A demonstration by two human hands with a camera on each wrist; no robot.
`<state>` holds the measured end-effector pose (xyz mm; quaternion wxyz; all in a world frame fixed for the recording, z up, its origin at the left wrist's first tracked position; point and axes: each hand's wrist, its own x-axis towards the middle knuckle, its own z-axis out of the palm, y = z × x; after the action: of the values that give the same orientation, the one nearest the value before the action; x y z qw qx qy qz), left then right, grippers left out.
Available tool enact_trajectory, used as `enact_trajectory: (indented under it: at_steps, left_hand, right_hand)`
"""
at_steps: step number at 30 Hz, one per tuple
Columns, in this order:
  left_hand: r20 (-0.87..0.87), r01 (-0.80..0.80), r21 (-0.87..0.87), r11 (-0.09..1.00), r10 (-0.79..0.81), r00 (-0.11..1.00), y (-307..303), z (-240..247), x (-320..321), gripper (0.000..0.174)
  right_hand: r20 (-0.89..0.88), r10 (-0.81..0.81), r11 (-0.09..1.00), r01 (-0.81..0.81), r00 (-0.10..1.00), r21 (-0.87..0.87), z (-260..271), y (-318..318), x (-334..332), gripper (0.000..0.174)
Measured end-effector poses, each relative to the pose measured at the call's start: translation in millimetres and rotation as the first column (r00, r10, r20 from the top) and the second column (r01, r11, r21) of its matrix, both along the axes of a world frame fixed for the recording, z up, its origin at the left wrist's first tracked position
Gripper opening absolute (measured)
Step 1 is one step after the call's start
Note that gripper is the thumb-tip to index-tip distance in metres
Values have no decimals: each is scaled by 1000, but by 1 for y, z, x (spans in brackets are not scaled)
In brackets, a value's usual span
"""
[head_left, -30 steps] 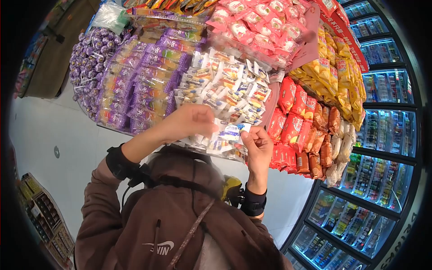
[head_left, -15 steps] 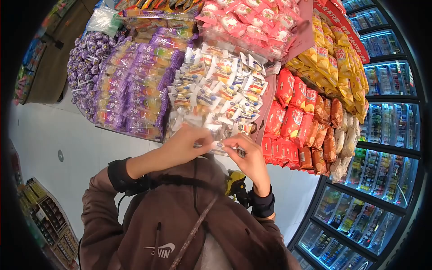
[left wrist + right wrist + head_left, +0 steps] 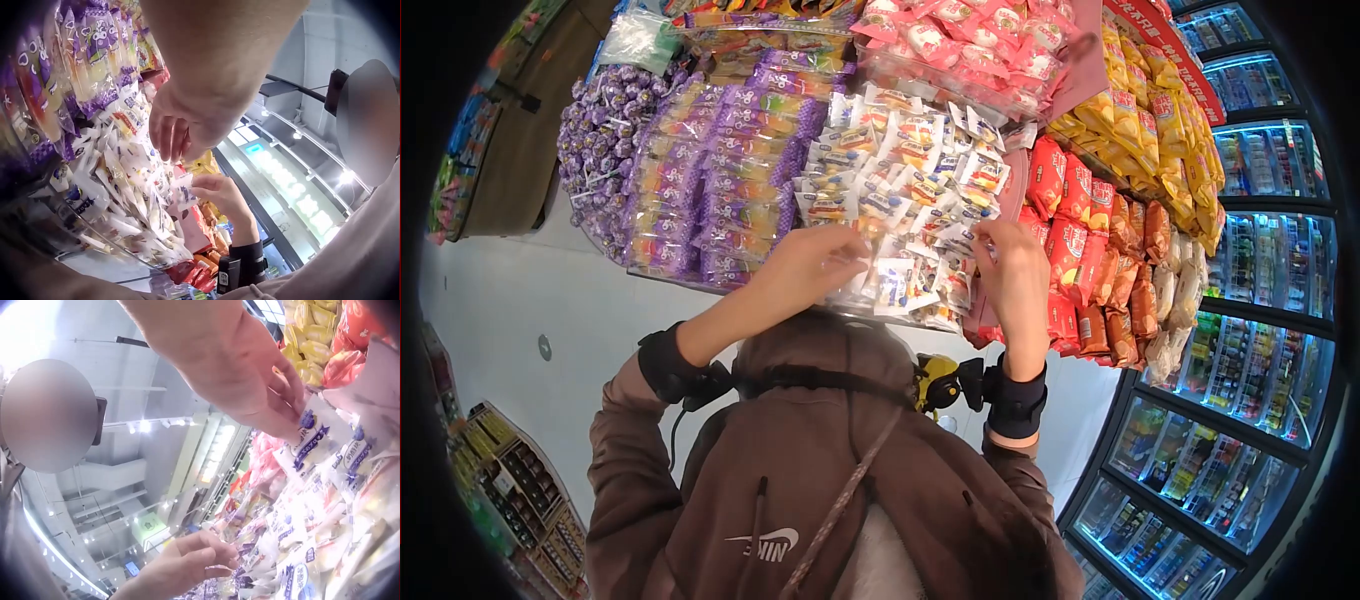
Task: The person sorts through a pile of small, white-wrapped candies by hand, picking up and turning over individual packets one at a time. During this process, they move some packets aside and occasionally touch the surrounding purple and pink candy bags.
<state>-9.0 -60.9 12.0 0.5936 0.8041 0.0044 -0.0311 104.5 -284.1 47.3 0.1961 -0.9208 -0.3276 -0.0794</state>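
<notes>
A heap of small white-wrapped candies [image 3: 900, 200] with blue and yellow print fills the middle bin. My left hand [image 3: 820, 262] hovers over the near left part of this heap, fingers loosely bent and nothing in them. Over the heap's right edge is my right hand [image 3: 1015, 270], apart from the left. In the right wrist view its fingertips pinch the edge of a white candy packet [image 3: 310, 439] with blue lettering. The left wrist view shows the same packet [image 3: 183, 191] at the right hand's fingertips. Another white packet [image 3: 895, 287] lies on top near the bin's front.
Purple packs [image 3: 745, 190] and a cluster of purple-wrapped lollipops [image 3: 605, 150] are left of the heap. Pink-wrapped sweets [image 3: 960, 40] sit behind. Red packs [image 3: 1068, 245], brown packs [image 3: 1120, 290] and yellow bags [image 3: 1160, 120] are at right. Lit drink coolers [image 3: 1260, 270] stand beyond.
A second ago both hands held one white packet between them, then drew it nearer the body. Now they have parted: the right moved right and forward, and the left is empty.
</notes>
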Motion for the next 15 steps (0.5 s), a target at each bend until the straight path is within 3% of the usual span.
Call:
enact_trajectory:
  at_steps: [6, 9, 11, 15]
  left_hand:
    - [37, 22, 100, 995, -25, 999, 4, -1, 6, 16]
    - [176, 29, 104, 994, -47, 983, 2, -15, 14, 15]
    - [284, 37, 161, 986, -83, 955, -6, -22, 23, 14]
    - [379, 108, 367, 924, -254, 890, -24, -21, 43, 16]
  right_hand:
    - [-32, -2, 982, -4, 999, -187, -25, -3, 6, 10]
    - [18, -27, 975, 30, 999, -219, -36, 0, 6, 12]
    - [142, -28, 972, 60, 990, -226, -40, 3, 6, 14]
    - [78, -35, 972, 52, 996, -227, -33, 3, -6, 15]
